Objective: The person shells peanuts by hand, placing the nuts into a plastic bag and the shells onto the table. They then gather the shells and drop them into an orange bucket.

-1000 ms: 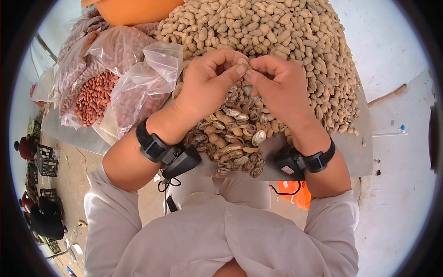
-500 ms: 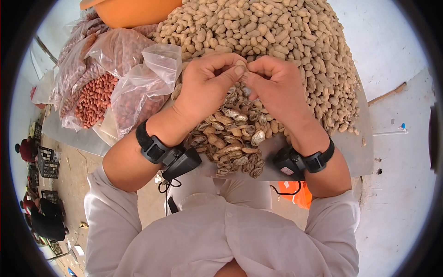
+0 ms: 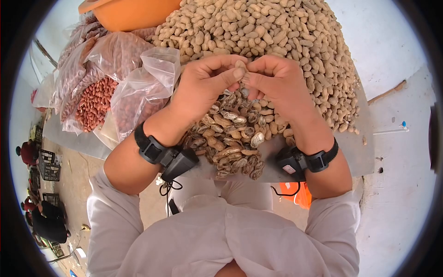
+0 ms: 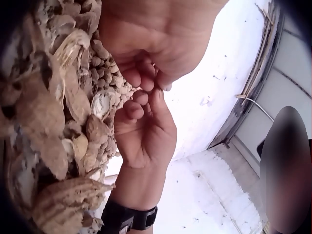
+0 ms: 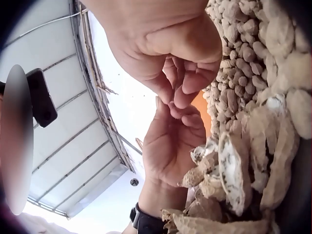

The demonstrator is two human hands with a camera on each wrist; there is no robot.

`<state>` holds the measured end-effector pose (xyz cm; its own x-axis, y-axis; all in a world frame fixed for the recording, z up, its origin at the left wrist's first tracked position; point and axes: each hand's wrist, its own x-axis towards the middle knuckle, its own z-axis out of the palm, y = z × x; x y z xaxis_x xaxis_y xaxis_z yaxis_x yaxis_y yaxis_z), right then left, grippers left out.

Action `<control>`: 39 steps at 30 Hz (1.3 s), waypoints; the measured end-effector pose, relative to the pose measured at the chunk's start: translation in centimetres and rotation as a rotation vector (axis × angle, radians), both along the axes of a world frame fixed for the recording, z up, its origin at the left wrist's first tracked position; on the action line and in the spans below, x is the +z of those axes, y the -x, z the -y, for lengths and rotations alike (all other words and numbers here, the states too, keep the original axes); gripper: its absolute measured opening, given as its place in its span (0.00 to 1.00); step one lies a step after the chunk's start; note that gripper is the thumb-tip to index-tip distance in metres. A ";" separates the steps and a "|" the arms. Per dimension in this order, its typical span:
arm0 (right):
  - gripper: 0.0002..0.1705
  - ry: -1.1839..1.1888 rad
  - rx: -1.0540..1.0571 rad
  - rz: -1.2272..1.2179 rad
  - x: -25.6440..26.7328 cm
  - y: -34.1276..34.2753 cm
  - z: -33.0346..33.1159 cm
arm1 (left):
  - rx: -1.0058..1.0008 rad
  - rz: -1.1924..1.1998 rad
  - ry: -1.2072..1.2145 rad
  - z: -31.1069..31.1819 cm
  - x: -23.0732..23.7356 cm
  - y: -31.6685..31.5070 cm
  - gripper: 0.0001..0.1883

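In the head view the left hand [image 3: 203, 83] pinches a small pale peanut [image 3: 240, 64] between thumb and forefinger. Touching it from the other side, the right hand [image 3: 279, 83] has its thumb and forefinger pinched together at the peanut's edge. Both hands hover over a heap of opened shells [image 3: 226, 152], at the near edge of a large pile of whole peanuts [image 3: 277, 27]. Both wrist views show the fingertips meeting, the left hand [image 5: 170, 146] below in the right wrist view; the fingers hide the peanut there.
Clear plastic bags [image 3: 115, 51] of red kernels [image 3: 96, 104] lie at the left, beside an orange basin [image 3: 134, 14]. A metal tabletop [image 3: 355, 152] shows around the piles. Black crates [image 3: 49, 165] and people stand on the floor at far left. An orange bag [image 3: 302, 196] is below the table.
Both hands stay together over the shells; the left thumb and fingers have shifted slightly, and more of the pale peanut shows between them. The head view has tilted slightly.
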<state>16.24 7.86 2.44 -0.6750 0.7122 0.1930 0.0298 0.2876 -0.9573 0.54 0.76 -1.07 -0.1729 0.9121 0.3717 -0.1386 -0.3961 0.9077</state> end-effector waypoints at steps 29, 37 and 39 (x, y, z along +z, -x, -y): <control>0.16 -0.096 0.217 -0.091 -0.2 0.4 0.9 | -0.130 -0.040 0.105 0.6 1.1 0.9 0.08; 0.13 -0.036 0.089 -0.147 -0.9 0.7 0.7 | -0.172 0.202 0.052 -0.2 0.1 0.7 0.10; 0.14 -0.094 0.057 -0.147 -0.7 0.6 0.6 | -0.242 0.303 0.094 -0.2 -0.1 0.8 0.11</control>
